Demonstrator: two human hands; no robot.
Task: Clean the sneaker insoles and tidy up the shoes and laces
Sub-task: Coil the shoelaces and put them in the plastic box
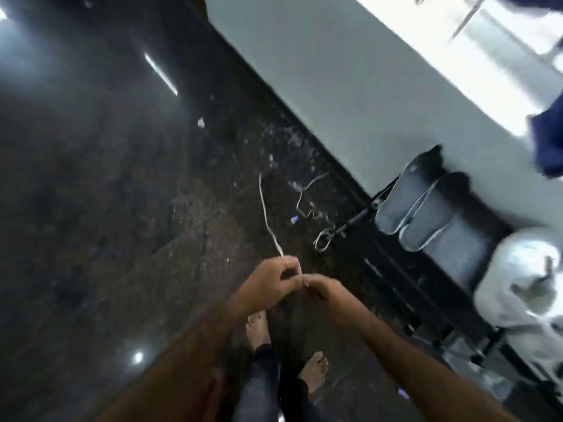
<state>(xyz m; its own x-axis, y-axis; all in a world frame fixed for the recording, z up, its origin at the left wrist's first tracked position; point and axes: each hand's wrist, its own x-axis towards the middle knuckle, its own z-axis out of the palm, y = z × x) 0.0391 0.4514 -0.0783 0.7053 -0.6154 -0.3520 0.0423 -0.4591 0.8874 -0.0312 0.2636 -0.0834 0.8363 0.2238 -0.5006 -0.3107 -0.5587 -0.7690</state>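
My left hand and my right hand meet in the lower middle of the head view, both pinching one end of a white shoelace that trails away over the dark floor. A second white lace lies loose and curled on the floor further right. Two grey insoles lean side by side against the pale wall on a black rack. A white sneaker sits at the right edge, blurred.
My bare feet stand on the dark speckled floor below my hands. A small blue and yellow bit lies near the loose lace. The pale wall runs diagonally at upper right. A dark blue cloth hangs at the right edge.
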